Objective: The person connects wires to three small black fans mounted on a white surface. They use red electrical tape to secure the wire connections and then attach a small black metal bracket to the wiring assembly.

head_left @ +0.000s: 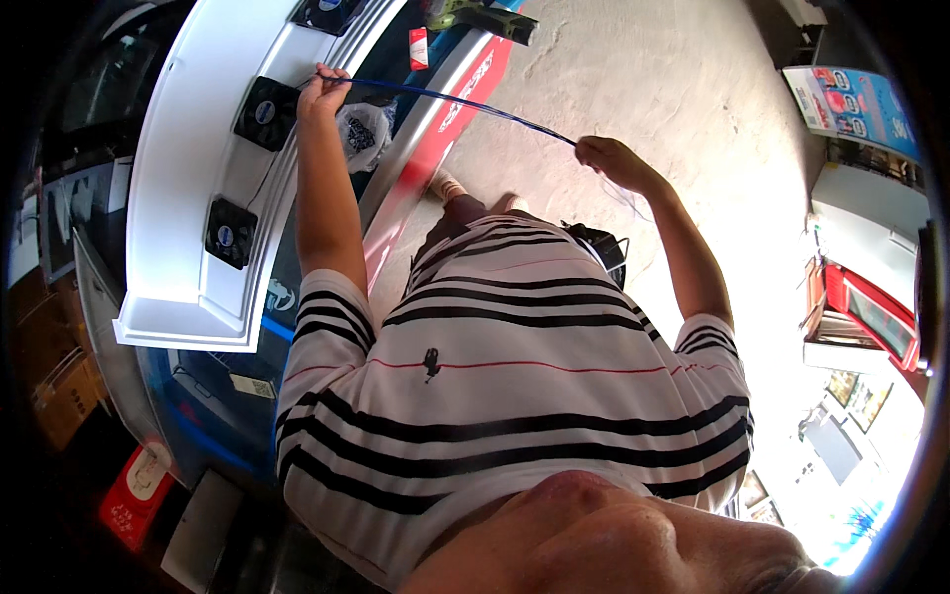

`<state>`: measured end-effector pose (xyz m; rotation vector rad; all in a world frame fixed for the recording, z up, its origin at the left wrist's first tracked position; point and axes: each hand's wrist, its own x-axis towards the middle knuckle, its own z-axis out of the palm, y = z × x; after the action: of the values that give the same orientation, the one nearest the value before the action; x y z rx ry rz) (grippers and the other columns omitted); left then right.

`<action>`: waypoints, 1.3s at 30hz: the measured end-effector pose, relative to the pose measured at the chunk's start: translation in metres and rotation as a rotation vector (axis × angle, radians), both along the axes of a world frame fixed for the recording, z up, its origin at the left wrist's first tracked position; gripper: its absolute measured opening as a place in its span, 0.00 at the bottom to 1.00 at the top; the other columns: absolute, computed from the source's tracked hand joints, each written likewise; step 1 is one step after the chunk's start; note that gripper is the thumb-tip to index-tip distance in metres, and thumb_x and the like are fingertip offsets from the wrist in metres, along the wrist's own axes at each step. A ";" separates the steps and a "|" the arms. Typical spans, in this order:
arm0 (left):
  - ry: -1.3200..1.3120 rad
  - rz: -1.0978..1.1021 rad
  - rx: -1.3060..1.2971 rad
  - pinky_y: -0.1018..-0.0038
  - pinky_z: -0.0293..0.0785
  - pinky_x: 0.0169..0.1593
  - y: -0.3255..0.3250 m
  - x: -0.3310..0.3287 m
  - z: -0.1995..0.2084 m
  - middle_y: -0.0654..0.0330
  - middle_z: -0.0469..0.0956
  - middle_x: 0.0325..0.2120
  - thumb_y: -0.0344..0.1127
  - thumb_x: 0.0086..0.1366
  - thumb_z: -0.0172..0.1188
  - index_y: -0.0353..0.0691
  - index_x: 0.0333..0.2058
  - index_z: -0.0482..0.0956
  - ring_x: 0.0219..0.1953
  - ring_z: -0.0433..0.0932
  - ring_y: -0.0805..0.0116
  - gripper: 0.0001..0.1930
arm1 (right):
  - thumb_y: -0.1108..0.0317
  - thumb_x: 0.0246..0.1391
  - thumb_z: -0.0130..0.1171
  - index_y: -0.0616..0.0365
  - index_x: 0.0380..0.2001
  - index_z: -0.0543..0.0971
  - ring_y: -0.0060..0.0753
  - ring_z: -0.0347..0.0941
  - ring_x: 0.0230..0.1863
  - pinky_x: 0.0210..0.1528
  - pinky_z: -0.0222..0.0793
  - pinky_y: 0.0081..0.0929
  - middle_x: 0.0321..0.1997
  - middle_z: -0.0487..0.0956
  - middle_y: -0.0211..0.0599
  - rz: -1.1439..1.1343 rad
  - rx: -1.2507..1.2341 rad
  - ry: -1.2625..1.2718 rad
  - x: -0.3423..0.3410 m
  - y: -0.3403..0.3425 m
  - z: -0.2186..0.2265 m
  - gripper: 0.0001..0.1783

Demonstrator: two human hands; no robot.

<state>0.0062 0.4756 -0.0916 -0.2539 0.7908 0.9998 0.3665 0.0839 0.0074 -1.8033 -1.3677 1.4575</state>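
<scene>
A length of dark blue wire (450, 98) stretches almost straight between my two hands. My left hand (323, 92) is closed on one end of it, over the edge of a long white panel (183, 168). Out to the right, above the floor, my right hand (616, 163) pinches the other end. Thin loose strands trail below the right fingers. Black fans (232, 233) are fixed along the panel, and another fan (265, 113) sits close to my left hand. A clear plastic bag of small parts (364, 134) lies just beside my left forearm.
A green and black power tool (483, 20) and a small red and white box (419, 49) lie on the glass-topped case. Its red and silver side (435, 139) runs past my legs. Concrete floor (643, 69) spreads to the right, with shelves and a red-framed unit (873, 315) beyond.
</scene>
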 end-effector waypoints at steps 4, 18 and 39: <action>0.070 -0.056 0.029 0.68 0.63 0.38 0.015 0.002 -0.012 0.64 0.71 0.17 0.33 0.69 0.39 0.39 0.29 0.72 0.19 0.67 0.73 0.13 | 0.61 0.60 0.45 0.57 0.28 0.70 0.25 0.63 0.30 0.36 0.63 0.25 0.25 0.68 0.29 -0.069 -0.021 -0.054 0.027 -0.063 -0.001 0.12; 1.922 -1.021 2.125 0.38 0.38 0.62 -0.238 0.126 0.075 0.59 0.69 0.55 0.47 0.60 0.58 0.53 0.62 0.59 0.62 0.58 0.57 0.32 | 0.64 0.61 0.43 0.59 0.30 0.70 0.39 0.68 0.29 0.37 0.65 0.32 0.26 0.73 0.39 -0.104 0.158 -0.252 0.051 -0.125 0.042 0.11; 1.122 -1.367 2.129 0.61 0.71 0.39 -0.379 0.305 0.123 0.53 0.77 0.33 0.38 0.67 0.46 0.40 0.35 0.71 0.37 0.76 0.49 0.09 | 0.67 0.60 0.47 0.54 0.45 0.79 0.16 0.61 0.28 0.31 0.62 0.16 0.28 0.72 0.24 -0.850 0.186 0.294 0.040 -0.217 0.032 0.15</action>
<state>0.3113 0.0964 0.0315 2.4851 0.2394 0.0668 0.4067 -0.1331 0.0395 -1.6452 -0.4549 1.0188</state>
